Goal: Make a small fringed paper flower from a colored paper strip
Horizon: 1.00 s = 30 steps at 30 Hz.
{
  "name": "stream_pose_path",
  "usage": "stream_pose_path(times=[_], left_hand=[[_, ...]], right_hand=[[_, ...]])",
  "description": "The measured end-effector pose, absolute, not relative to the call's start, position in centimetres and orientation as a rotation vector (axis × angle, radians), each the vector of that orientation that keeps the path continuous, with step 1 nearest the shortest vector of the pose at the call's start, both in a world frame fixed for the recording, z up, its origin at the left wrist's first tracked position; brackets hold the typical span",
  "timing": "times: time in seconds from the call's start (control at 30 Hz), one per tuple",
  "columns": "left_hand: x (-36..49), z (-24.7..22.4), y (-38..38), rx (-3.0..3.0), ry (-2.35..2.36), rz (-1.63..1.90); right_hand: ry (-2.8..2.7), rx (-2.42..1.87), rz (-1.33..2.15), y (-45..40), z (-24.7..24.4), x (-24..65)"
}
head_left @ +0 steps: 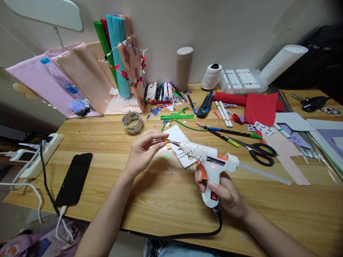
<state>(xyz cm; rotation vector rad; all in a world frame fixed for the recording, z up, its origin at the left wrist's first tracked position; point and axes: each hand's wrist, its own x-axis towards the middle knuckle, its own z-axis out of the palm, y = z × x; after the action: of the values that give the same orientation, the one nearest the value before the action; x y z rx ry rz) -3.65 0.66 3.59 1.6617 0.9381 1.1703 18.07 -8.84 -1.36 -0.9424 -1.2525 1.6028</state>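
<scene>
My right hand [225, 192] is wrapped round the handle of a white hot glue gun [211, 157], with fingers at its orange trigger. A clear glue stick [265, 174] pokes out of the gun's back, and a small red light glows on its side. The nozzle points left and meets the fingertips of my left hand [146, 148]. Those fingers pinch a small brownish-gold piece [166, 140], too small to name. Beneath the nozzle lies white paper [179, 137] with thin wire bits around it. A black cord [198, 234] runs from the gun's handle.
Scissors [257, 150], pens [233, 132] and a box cutter [205, 104] lie at the right and back. A tape roll [133, 122] stands at centre left. A phone [74, 179] and a power strip [44, 155] are at the left. Paper-covered holders [80, 67] line the wall.
</scene>
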Motion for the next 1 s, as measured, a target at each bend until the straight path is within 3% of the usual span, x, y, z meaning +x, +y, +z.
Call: stream_pose_path(times=[0.73,1.0], left_hand=[[-4.6,4.7,0.4,1.575,0.967,1.304],[-8.0,5.9,-3.7,1.370,1.125,1.527]], right_hand=[[-1.406,-1.030,1.502,-8.0,-0.7,17.6],[-1.638,-0.939,1.638,-1.2,0.5,10.2]])
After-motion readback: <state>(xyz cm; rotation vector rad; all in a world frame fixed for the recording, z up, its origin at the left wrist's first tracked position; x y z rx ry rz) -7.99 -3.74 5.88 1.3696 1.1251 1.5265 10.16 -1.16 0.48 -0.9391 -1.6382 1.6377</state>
